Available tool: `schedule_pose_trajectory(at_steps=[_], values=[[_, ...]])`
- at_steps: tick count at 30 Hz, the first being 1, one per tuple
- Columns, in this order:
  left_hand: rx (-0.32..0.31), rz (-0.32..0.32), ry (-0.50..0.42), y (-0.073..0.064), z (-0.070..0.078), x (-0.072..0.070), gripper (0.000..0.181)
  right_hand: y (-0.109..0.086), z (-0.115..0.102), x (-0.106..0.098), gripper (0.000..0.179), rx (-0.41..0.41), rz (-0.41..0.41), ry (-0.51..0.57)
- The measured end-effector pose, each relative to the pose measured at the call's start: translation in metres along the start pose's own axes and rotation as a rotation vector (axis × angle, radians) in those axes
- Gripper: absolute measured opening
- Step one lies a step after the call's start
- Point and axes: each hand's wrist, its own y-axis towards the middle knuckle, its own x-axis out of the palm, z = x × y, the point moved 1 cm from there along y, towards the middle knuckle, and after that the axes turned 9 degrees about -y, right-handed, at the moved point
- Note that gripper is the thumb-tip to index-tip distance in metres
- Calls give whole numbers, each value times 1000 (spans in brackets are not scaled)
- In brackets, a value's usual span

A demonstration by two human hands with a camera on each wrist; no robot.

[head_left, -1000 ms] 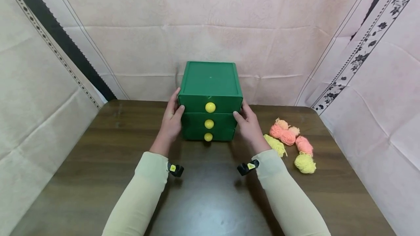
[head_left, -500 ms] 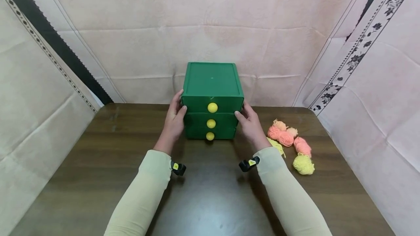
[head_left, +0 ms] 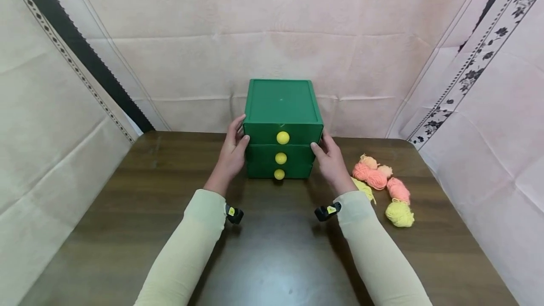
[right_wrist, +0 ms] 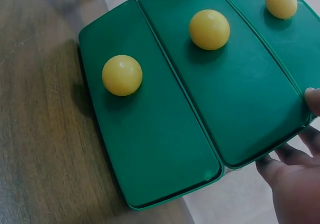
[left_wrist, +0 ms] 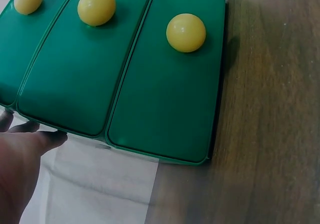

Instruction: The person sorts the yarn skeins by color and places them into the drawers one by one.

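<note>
A green three-drawer box (head_left: 282, 103) with round yellow knobs stands upright near the back of the brown table, all its drawers pushed in. My left hand (head_left: 229, 157) grips its left side, thumb at the front edge and fingers along the side wall. On the opposite side my right hand (head_left: 333, 162) holds the box the same way. Fingers of the left hand (left_wrist: 22, 151) reach under the side edge in the left wrist view. In the right wrist view, the right hand's thumb (right_wrist: 313, 99) lies at the front corner beside the upper drawers.
Several small yarn bundles lie on the table to the right: pink yarn (head_left: 376, 178), yellow yarn (head_left: 399, 212), and another yellow yarn (head_left: 364, 189) partly behind the right forearm. A pale cloth backdrop (head_left: 272, 51) rises behind the table (head_left: 272, 249), with cloth on both sides.
The drawer box has shifted slightly to the right and a little back on the table, both hands moving with it and keeping their hold. The yarn stays in place.
</note>
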Motion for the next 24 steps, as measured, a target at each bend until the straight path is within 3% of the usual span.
schedule_pose_trajectory(at_steps=[9,16,20,24], values=[[-13,-20,21,0,0,-2,54,5,24,2,56,-30,64,-54],[-13,-31,-58,12,-17,-11,56,-1,21,1,54,-11,123,-155],[-47,-54,-89,17,-13,-13,51,-4,17,0,54,-36,154,-213],[-136,-87,-108,21,3,-15,50,-8,14,0,53,-56,192,-252]])
